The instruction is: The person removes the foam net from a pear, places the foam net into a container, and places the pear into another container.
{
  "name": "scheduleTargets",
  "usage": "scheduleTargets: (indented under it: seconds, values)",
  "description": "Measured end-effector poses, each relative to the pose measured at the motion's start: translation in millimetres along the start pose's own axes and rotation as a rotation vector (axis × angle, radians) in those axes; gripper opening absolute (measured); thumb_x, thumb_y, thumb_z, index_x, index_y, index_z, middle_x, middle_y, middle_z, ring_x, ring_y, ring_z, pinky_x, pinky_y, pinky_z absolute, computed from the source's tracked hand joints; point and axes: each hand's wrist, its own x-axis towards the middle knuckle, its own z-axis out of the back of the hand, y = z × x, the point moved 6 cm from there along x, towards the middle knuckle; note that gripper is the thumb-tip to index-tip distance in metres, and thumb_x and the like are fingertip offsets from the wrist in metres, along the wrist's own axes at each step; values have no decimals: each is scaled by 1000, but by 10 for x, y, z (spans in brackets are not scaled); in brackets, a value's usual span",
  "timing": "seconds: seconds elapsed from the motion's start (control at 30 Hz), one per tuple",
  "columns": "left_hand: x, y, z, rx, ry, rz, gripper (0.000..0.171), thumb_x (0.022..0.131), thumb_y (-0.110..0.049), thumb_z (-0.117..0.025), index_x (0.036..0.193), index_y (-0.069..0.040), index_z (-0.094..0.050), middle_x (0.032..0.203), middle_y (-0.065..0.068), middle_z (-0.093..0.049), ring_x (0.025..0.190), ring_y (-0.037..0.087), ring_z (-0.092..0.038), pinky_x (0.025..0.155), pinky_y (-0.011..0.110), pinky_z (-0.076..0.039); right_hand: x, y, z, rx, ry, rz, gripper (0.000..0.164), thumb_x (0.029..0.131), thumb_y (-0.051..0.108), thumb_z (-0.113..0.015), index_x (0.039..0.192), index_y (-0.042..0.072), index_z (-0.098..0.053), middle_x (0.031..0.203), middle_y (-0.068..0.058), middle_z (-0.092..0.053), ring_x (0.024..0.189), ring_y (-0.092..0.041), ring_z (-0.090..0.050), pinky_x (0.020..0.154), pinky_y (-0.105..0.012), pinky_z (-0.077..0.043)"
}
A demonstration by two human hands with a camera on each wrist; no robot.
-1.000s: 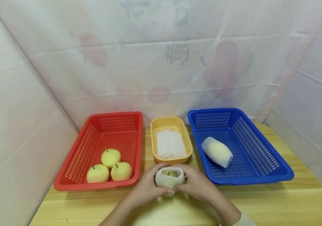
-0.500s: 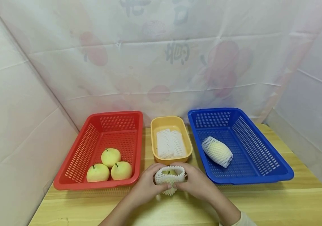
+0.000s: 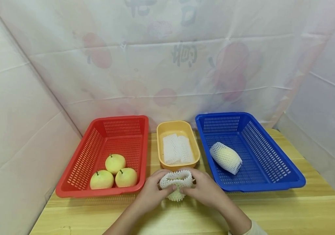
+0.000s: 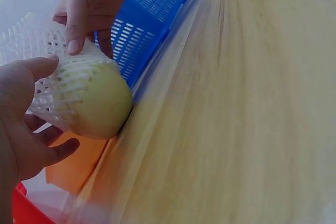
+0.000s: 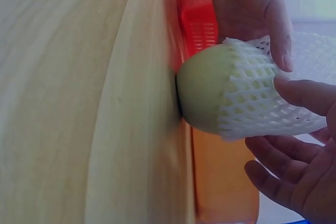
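Observation:
In the head view, my left hand [image 3: 152, 192] and right hand [image 3: 205, 190] hold a white foam net sleeve [image 3: 168, 184] from both sides, thumbs on its near face. Inside the sleeve is a pale yellow pear, its top mostly hidden by the raised rim. The left wrist view shows the lower end of the pear [image 4: 107, 106] bare, below the net's edge. From the right wrist view, the pear [image 5: 202, 90] stands on the wooden table, and the net [image 5: 257, 98] stretches past its upper end, with fingers and thumbs around it.
On the left, a red basket [image 3: 102, 128] holds three pears [image 3: 115, 164]. Behind my hands stands a yellow tray [image 3: 196, 151] with flat foam nets [image 3: 174, 150]. A blue basket [image 3: 258, 187] at right contains a net-wrapped pear [image 3: 226, 158]. Cloth walls [image 3: 167, 75] enclose the table's back and sides.
Both hands have drawn the net upward a little. Its rim now stands higher and covers more of the pear's top, where the stem showed earlier. Baskets and tray have not moved.

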Motion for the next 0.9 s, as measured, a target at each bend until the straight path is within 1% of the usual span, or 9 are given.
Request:
scheduleTargets:
  seconds: [0.17,0.33,0.4,0.5,0.7,0.8,0.9]
  values:
    - [-1,-17,3,-9,-14,-31,37,85,-24,-77,120,-24,-66,122,-7,-63,111,15,-60,92,27,-54,-9,27,32,-51,-48,42,34,81,22,-80,112,25,-67,103,12,-69,95,-9,-65,78,-23,-55]
    - [-16,-37,6,-30,-38,-34,41,84,-28,-78,123,-28,-63,124,-9,-61,114,15,-59,91,26,-54,-16,55,63,-40,-88,79,29,81,19,-80,108,23,-69,99,11,-70,90,-7,-66,76,-24,-56]
    - [-26,-59,9,-43,-58,-46,41,84,-26,-78,123,-27,-63,124,-7,-62,113,16,-60,89,27,-55,-18,64,76,-35,-102,90,28,81,17,-80,106,24,-68,95,12,-69,86,-5,-65,73,-23,-56]
    - [-39,-114,20,-42,-100,-101,37,84,-20,-78,119,-23,-65,123,-3,-64,112,17,-61,88,27,-55,-21,85,93,-40,-126,112,28,81,16,-80,105,25,-68,91,13,-68,82,-3,-64,71,-23,-56]
    - [-49,-201,25,-32,-173,-263,26,82,-1,-75,105,-12,-70,111,4,-69,107,22,-65,88,29,-57,-28,136,114,-66,-156,156,31,80,16,-81,104,30,-67,90,18,-66,81,-2,-63,71,-24,-55]
    - [-51,-216,29,-17,-202,-300,24,82,2,-75,102,-10,-70,108,4,-70,104,23,-66,89,29,-56,-36,161,120,-82,-164,192,32,80,18,-81,106,30,-67,96,18,-67,86,-2,-63,74,-25,-56]
    - [-53,-242,39,-9,-218,-320,20,84,-2,-75,101,-11,-70,106,3,-71,102,22,-67,90,28,-56,-42,188,126,-87,-174,228,32,80,20,-81,107,29,-67,105,18,-66,92,-3,-63,78,-27,-56]
